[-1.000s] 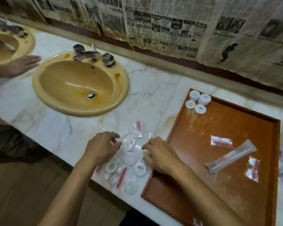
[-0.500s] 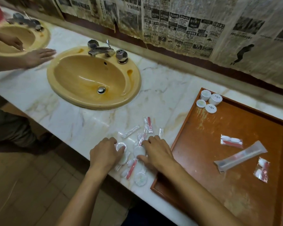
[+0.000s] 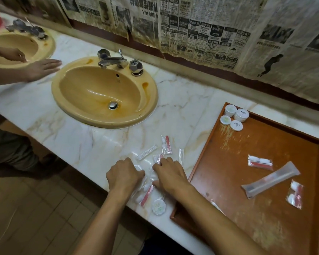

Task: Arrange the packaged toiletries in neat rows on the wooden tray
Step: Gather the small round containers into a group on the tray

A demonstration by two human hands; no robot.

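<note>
A wooden tray (image 3: 228, 162) lies on the right of the marble counter. In its far left corner stand several round white soaps (image 3: 236, 116). A long toothbrush packet (image 3: 271, 179) and two small clear packets (image 3: 260, 161) (image 3: 296, 194) lie loose on its right half. Left of the tray is a pile of small packaged toiletries. My left hand (image 3: 124, 175) curls over a clear packet (image 3: 138, 166) in the pile. My right hand (image 3: 170, 174) curls over other packets beside it, fingertips on a red-striped one (image 3: 157, 158). A round soap (image 3: 159, 207) and a red packet (image 3: 146, 195) lie near the counter's edge.
A yellow sink (image 3: 104, 92) with a metal tap (image 3: 114, 61) sits behind the pile. Another person's hands (image 3: 41, 69) rest by a second sink (image 3: 17, 46) at far left. Loose packets (image 3: 167, 141) (image 3: 146, 152) (image 3: 181, 155) lie beyond my hands. Newspaper covers the wall.
My two hands have drawn closer together over the pile, the left one dropping onto the packets. The other person's hand has slid along the counter toward the near sink.
</note>
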